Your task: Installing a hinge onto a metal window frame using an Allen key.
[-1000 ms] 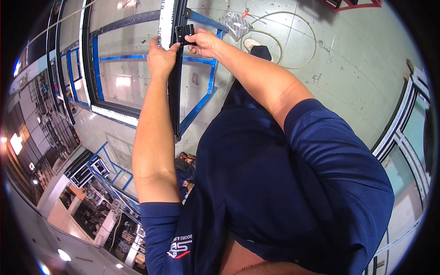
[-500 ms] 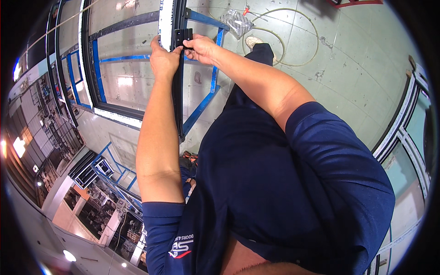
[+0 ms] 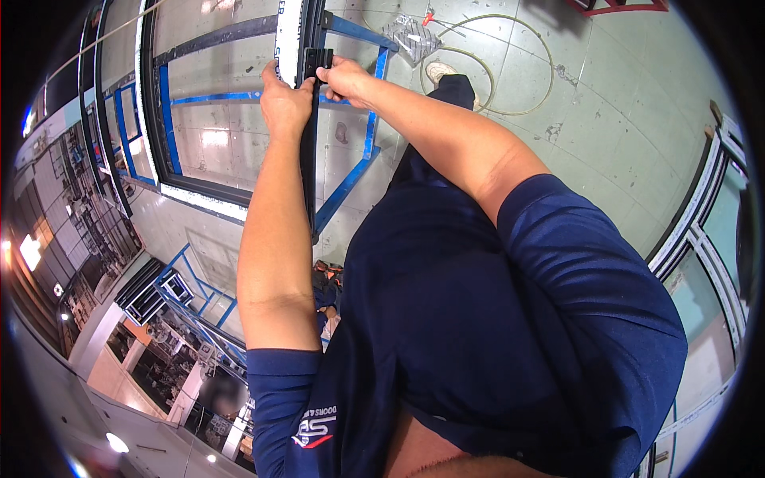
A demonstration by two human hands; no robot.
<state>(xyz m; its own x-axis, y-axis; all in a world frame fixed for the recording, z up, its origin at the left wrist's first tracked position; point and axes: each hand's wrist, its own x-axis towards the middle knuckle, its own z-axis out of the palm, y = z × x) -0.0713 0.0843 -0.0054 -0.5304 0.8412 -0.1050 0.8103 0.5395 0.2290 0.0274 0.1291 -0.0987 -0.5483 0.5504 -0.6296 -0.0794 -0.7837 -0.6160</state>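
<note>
A black window or door frame (image 3: 311, 171) with white protective film lies across a blue metal stand. My left hand (image 3: 285, 102) grips its near bar, fingers over the white film (image 3: 289, 36) and thumb by the inner edge of a small black fitting. This fitting (image 3: 322, 62), shaped like a hinge, sits against the outer side of the bar. My right hand (image 3: 344, 81) holds it between thumb and fingers, and its lower fingers are partly hidden behind the bar.
Blue stand legs (image 3: 347, 187) reach out beside my body. On the tiled floor lie a looped hose (image 3: 550, 60) and a clear plastic bag (image 3: 413, 40). More frames lean at the right (image 3: 701, 231). Another blue stand (image 3: 203, 295) stands at lower left.
The black fitting has turned and now shows narrower against the bar. My right hand has shifted slightly with it; my left hand stays in place.
</note>
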